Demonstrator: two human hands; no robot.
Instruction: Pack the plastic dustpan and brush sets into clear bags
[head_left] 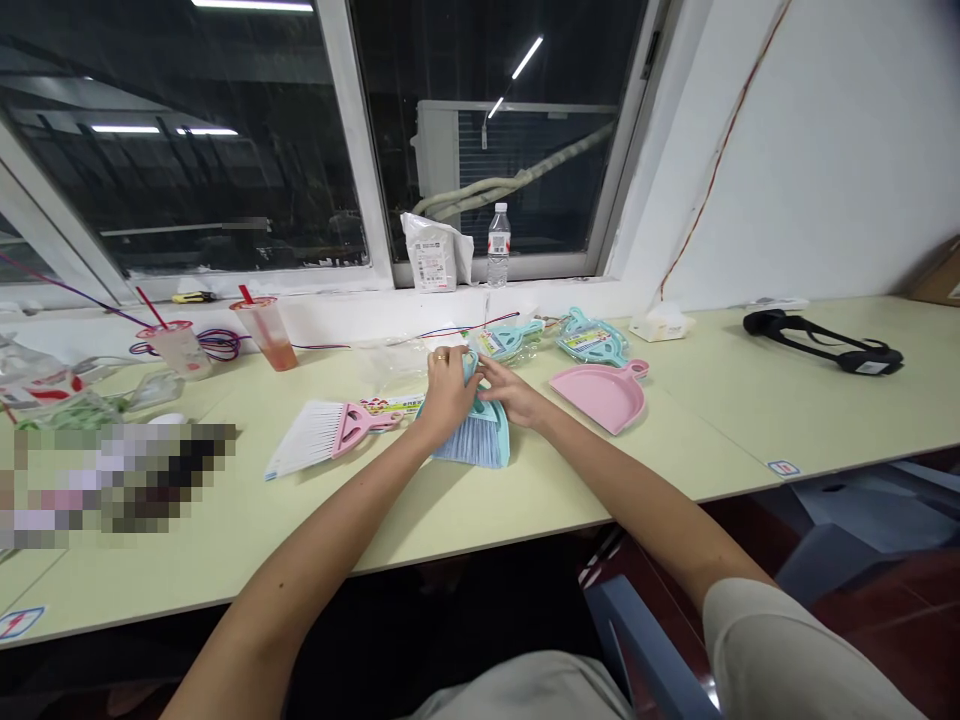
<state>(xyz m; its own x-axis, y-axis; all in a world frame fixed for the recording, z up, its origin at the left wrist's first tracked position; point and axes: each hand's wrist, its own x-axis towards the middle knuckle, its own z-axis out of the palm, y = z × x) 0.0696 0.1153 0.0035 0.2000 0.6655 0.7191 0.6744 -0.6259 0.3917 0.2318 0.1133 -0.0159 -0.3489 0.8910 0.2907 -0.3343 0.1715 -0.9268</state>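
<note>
In front of me is a teal hand brush (pixel 471 442) with blue-grey bristles, laid over a teal dustpan (pixel 503 445). My left hand (pixel 448 388) is closed around the handle end and hides much of it. From the other side, my right hand (pixel 511 392) has its fingers bent onto the same handle area; which of the two pieces each finger grips I cannot tell. A pink hand brush (pixel 326 432) with white bristles lies to the left, bristles pointing left. On the right rests a pink dustpan (pixel 602 394).
Behind my hands lie two wrapped teal sets, one packet (pixel 512 340) and another packet (pixel 594 338). Clear plastic wrapping (pixel 390 362) is nearby. Two drink cups, one red-orange (pixel 280 352), stand at left. A water bottle (pixel 498 246) is on the sill, a black strap (pixel 825 342) far right.
</note>
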